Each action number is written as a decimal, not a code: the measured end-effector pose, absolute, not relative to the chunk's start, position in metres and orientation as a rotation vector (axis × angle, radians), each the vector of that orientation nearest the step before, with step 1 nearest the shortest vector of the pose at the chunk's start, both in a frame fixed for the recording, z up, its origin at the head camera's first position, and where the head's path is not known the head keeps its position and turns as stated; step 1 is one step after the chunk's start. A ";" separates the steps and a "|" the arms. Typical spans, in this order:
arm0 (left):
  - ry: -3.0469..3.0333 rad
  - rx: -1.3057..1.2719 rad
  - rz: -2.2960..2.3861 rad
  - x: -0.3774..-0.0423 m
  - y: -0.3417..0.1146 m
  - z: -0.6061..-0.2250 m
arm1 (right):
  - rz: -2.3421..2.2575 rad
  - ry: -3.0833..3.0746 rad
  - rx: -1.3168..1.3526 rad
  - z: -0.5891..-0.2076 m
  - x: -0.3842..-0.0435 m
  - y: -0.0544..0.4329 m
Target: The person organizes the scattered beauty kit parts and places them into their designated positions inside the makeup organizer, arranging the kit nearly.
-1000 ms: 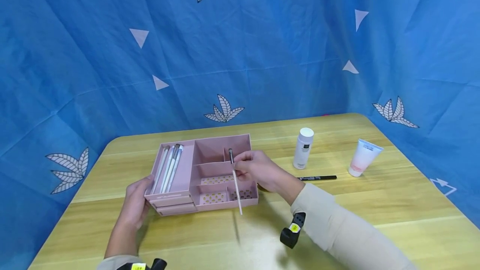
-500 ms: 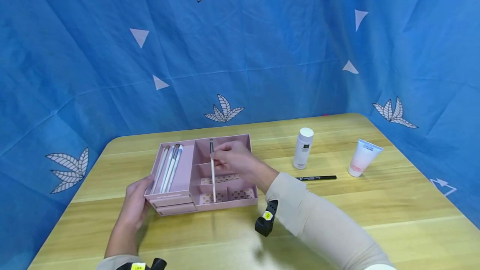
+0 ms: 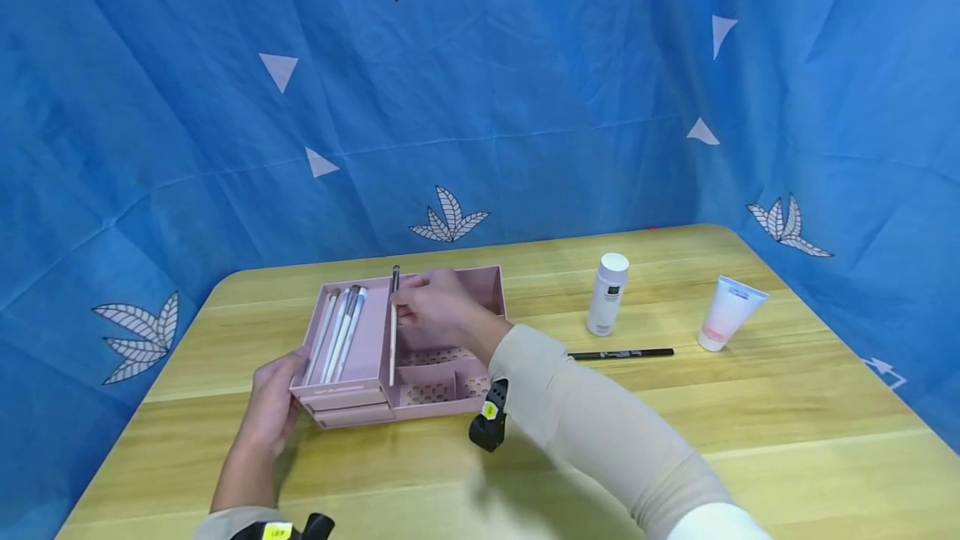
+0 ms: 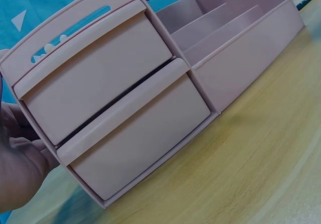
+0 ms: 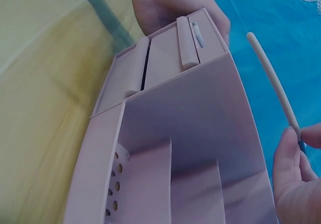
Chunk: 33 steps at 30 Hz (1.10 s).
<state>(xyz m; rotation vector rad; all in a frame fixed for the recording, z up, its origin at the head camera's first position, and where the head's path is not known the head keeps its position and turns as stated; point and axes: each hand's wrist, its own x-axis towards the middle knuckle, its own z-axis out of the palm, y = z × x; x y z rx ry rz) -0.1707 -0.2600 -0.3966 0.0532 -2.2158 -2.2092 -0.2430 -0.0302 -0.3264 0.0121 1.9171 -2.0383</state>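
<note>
A pink makeup organizer point(image 3: 372, 390) stands on the wooden table, with a raised drawer section at its left and lower open compartments at its right. Several white-handled makeup brushes point(image 3: 337, 342) lie side by side in the tray on top. My left hand point(image 3: 272, 402) grips the organizer's left side near its front corner; in the left wrist view its fingers point(image 4: 35, 151) meet the side wall. Between thumb and fingers, my right hand point(image 3: 435, 307) pinches another makeup brush point(image 3: 393, 332), dark end away from me, above the border between tray and compartments. Its pale handle point(image 5: 273, 78) shows in the right wrist view.
To the right on the table point(image 3: 750, 440) stand a white bottle point(image 3: 606, 298) and a white-and-pink tube point(image 3: 727, 315). A black pen point(image 3: 626, 354) lies in front of the bottle, its left end behind my right sleeve. A blue patterned cloth point(image 3: 562, 107) hangs behind.
My right hand has carried the makeup brush leftward, from over the right compartments to the edge of the top tray. The left hand and the organizer have stayed in place.
</note>
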 end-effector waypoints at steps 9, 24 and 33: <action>-2.251 0.041 -2.202 -0.173 -0.260 -0.395 | -1.996 2.066 0.099 -0.319 -0.247 -0.049; -2.214 0.028 -2.221 -0.172 -0.262 -0.395 | -1.827 2.241 0.224 -0.313 -0.249 -0.070; -2.196 0.047 -2.243 -0.172 -0.261 -0.395 | -1.664 2.395 0.203 -0.312 -0.248 -0.074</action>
